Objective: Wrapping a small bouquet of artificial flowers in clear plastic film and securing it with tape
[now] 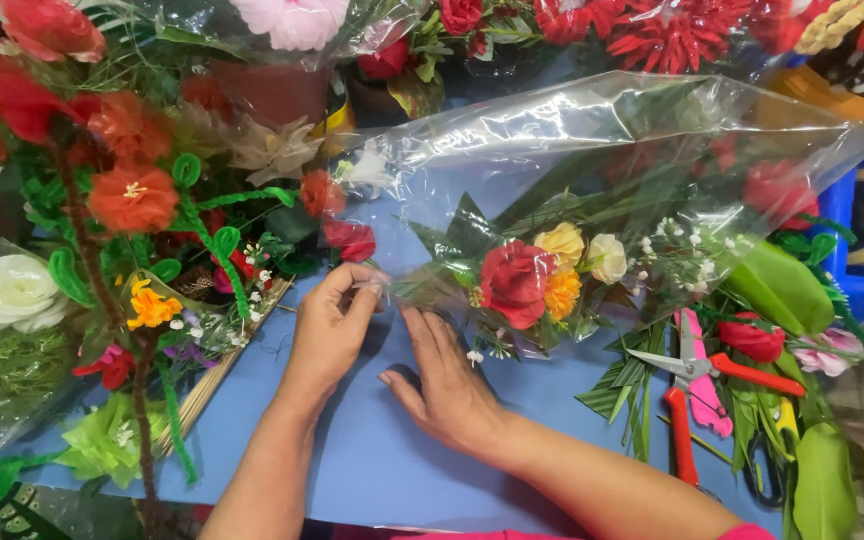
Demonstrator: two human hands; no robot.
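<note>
Our left hand [330,325] pinches the narrow end of the clear wrap [592,150] around the bouquet [537,280], mid-worktop [352,450]. Our right hand [447,385] presses flat, fingers together. The slippery film could slide free, loosening the stems.

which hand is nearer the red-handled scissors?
Right. The right hand lies flat on the blue table, just left of the red-handled scissors; the left hand is farther left, pinching the clear wrap.

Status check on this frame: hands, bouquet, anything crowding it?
Left hand pinching clear wrap at its narrow end. Right hand flat beside it. Bouquet inside wrap. Red-handled scissors lie right.
</note>
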